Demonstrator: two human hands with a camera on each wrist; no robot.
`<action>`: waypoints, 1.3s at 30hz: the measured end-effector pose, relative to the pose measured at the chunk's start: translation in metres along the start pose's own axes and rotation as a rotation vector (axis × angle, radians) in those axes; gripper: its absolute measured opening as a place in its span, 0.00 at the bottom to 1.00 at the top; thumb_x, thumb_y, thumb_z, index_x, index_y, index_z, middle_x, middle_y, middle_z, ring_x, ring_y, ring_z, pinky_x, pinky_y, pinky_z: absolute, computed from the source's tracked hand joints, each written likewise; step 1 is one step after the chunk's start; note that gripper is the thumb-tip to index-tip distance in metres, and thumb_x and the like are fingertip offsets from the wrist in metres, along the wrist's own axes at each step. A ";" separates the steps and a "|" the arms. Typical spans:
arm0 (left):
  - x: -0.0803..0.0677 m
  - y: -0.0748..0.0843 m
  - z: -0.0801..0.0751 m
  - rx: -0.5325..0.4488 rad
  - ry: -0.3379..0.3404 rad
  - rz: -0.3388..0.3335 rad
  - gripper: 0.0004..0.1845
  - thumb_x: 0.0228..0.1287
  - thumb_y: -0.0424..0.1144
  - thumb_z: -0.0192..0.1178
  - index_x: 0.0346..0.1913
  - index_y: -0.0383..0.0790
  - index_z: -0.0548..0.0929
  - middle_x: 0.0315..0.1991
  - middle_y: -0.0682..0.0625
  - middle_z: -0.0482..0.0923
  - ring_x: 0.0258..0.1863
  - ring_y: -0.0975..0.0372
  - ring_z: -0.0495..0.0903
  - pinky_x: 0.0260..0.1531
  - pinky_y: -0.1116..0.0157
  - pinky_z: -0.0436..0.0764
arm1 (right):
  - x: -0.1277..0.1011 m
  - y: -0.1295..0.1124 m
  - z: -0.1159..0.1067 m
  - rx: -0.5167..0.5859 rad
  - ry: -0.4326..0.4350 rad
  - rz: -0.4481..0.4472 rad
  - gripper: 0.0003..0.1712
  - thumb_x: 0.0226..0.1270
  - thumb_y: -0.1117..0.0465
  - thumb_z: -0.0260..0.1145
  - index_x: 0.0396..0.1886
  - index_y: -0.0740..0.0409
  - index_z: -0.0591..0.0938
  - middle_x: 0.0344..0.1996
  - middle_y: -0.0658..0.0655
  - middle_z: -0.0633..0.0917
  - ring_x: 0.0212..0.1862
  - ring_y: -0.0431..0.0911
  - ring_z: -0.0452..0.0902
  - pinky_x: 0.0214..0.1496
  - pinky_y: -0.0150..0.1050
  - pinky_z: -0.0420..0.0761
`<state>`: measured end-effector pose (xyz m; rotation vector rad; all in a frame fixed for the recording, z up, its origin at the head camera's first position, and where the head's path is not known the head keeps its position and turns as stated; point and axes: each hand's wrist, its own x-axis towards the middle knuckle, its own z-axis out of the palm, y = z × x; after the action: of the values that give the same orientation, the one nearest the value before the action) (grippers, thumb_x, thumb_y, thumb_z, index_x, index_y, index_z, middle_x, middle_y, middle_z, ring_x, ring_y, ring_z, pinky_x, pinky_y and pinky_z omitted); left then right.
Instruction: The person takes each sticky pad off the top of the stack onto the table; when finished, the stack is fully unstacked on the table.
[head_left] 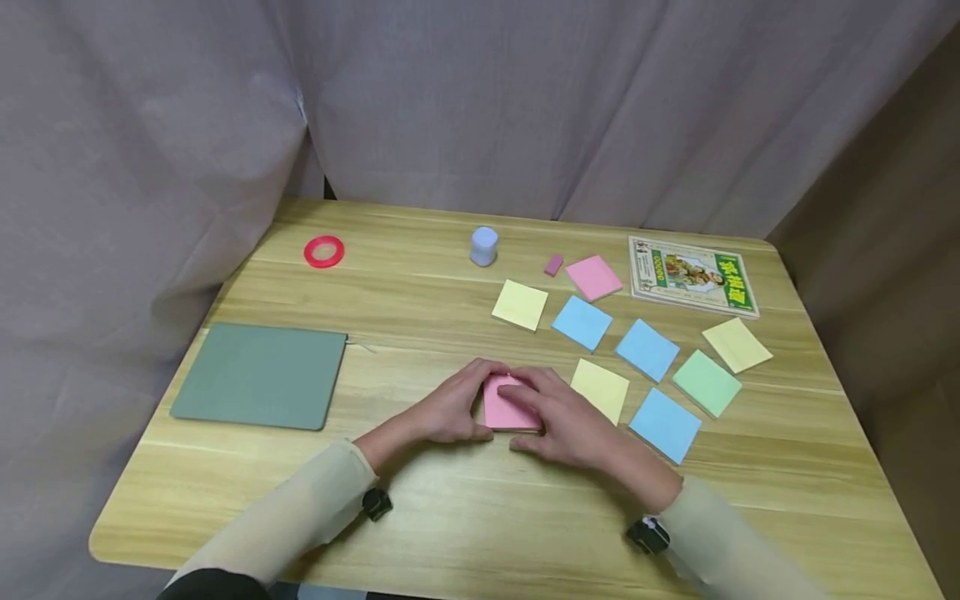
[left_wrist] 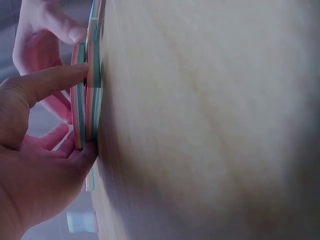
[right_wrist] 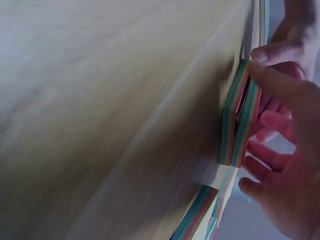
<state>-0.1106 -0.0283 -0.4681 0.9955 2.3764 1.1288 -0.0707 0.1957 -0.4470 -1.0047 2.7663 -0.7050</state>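
Observation:
A pink sticky note pad (head_left: 504, 410) lies at the front middle of the table, between both hands. In the left wrist view it shows as the upper pad (left_wrist: 79, 112) of two, stacked on a second multicoloured pad (left_wrist: 93, 112) with a narrow gap between them. My left hand (head_left: 455, 406) holds the stack from the left, thumb at the near edge and fingers around the far side. From the right, my right hand (head_left: 566, 421) grips it, its thumb at the near edge and curled fingers reaching over the top. The right wrist view shows the layered edges of both pads (right_wrist: 241, 122).
Yellow, blue and green sticky note pads (head_left: 665, 425) lie spread to the right, with another pink pad (head_left: 594, 277) behind. A booklet (head_left: 693, 275), small purple block (head_left: 553, 265), lavender cylinder (head_left: 483, 247) and red tape ring (head_left: 310, 252) sit farther back. A green notebook (head_left: 258, 375) lies left.

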 end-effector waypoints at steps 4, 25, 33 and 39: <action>0.000 -0.001 0.000 0.007 0.003 0.017 0.49 0.41 0.31 0.79 0.68 0.39 0.64 0.63 0.48 0.67 0.63 0.59 0.67 0.66 0.61 0.64 | 0.009 0.002 0.003 0.000 0.024 -0.016 0.41 0.51 0.53 0.79 0.66 0.54 0.76 0.66 0.56 0.69 0.65 0.49 0.65 0.61 0.47 0.72; 0.000 0.005 0.000 0.061 -0.008 0.013 0.47 0.42 0.29 0.77 0.68 0.36 0.65 0.62 0.45 0.69 0.64 0.56 0.68 0.67 0.61 0.63 | -0.061 -0.006 -0.029 0.001 0.032 0.148 0.36 0.45 0.50 0.82 0.58 0.48 0.81 0.61 0.53 0.75 0.61 0.49 0.71 0.59 0.50 0.74; 0.000 0.004 -0.001 0.056 0.002 0.007 0.46 0.42 0.28 0.77 0.67 0.36 0.66 0.62 0.46 0.69 0.63 0.56 0.68 0.66 0.60 0.64 | -0.093 -0.007 -0.007 -0.017 0.082 0.105 0.36 0.42 0.50 0.83 0.56 0.46 0.82 0.61 0.53 0.75 0.61 0.48 0.71 0.58 0.48 0.74; 0.000 0.002 0.001 0.049 0.000 0.020 0.45 0.42 0.28 0.77 0.66 0.36 0.66 0.61 0.46 0.69 0.62 0.57 0.68 0.65 0.60 0.65 | -0.099 -0.004 0.000 -0.056 0.067 0.116 0.37 0.42 0.49 0.83 0.56 0.47 0.83 0.62 0.53 0.74 0.62 0.47 0.69 0.59 0.47 0.74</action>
<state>-0.1091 -0.0264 -0.4671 1.0370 2.4107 1.0820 0.0083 0.2549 -0.4499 -0.8366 2.8896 -0.6599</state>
